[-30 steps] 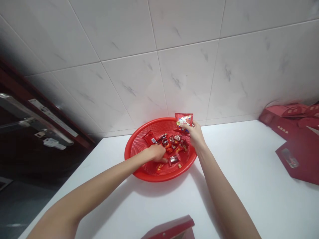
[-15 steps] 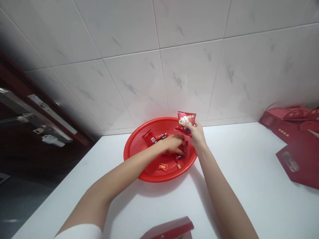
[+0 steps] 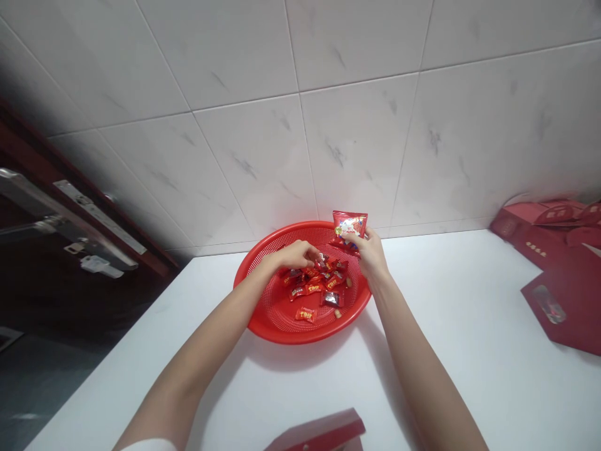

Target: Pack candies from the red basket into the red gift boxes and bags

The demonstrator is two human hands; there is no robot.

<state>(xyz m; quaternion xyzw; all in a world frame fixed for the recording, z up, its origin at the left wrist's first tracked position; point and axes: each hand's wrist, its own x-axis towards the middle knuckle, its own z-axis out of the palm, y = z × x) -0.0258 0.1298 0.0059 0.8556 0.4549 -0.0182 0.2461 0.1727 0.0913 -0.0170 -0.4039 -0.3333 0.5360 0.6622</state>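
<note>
A red plastic basket (image 3: 300, 338) with perforated sides stands on the white table against the wall. Several small red wrapped candies (image 3: 313, 288) lie inside it, one with a dark label (image 3: 332, 299) near the right side. My left hand (image 3: 297, 255) is over the basket's middle, its fingers bent down at the candies; whatever is between the fingertips is partly hidden. Above the basket's right rim, my right hand (image 3: 370, 252) pinches a larger red snack packet (image 3: 350, 225) with a printed front, holding it upright between thumb and fingers.
Dark red folded gift boxes (image 3: 539, 241) sit at the table's right end, one with a small window. Part of another red box (image 3: 323, 432) shows at the near edge. To the left is a dark door with a metal lock and keys (image 3: 101, 264). Tiled wall stands behind.
My left hand has moved left and slightly up within the basket, uncovering more candies on the right side. My right hand still holds the snack packet in almost the same place.
</note>
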